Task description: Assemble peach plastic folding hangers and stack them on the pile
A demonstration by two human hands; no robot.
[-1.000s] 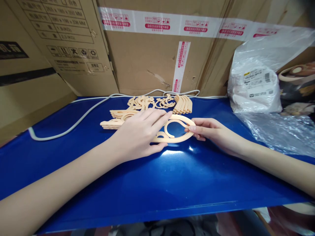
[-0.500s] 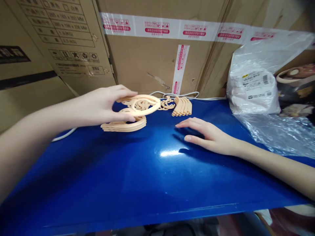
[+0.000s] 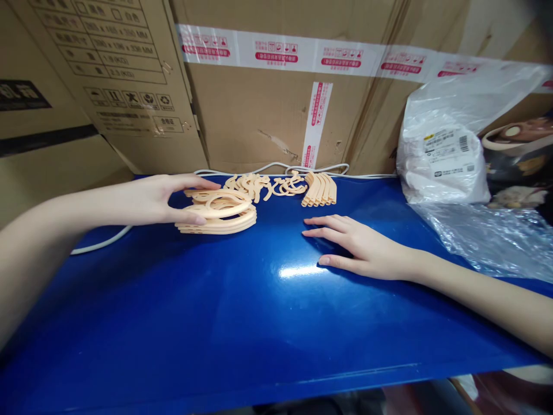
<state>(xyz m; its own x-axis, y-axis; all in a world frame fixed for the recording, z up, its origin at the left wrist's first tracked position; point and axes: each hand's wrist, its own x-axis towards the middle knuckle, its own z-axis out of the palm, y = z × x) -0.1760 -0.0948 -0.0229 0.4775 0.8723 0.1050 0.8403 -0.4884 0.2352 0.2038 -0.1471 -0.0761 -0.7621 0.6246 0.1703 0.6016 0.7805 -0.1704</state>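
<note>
My left hand [image 3: 159,199] reaches in from the left. Its thumb and fingers span a beige plastic piece with an oval loop [image 3: 228,200], which lies on top of a stack of similar curved pieces [image 3: 235,226]. The palm side hides the piece's left end. On the right, my right hand [image 3: 356,245] holds nothing; its fingers are spread low over the blue table [image 3: 276,323]. Beyond the hands are a heap of small beige curved parts [image 3: 248,184], some hook-shaped parts [image 3: 290,184] and a neat row of beige tubular arms [image 3: 319,189].
Cardboard boxes [image 3: 259,109] wall off the back and left of the table. At the right back stands a white plastic bag with a label [image 3: 444,164], and clear plastic film [image 3: 479,236] lies before it. A white cable [image 3: 101,245] runs along the back and left.
My left hand has lowered the looped beige piece and moved left, bringing it onto the stack. My right hand has shifted slightly nearer, with its fingers more spread.
</note>
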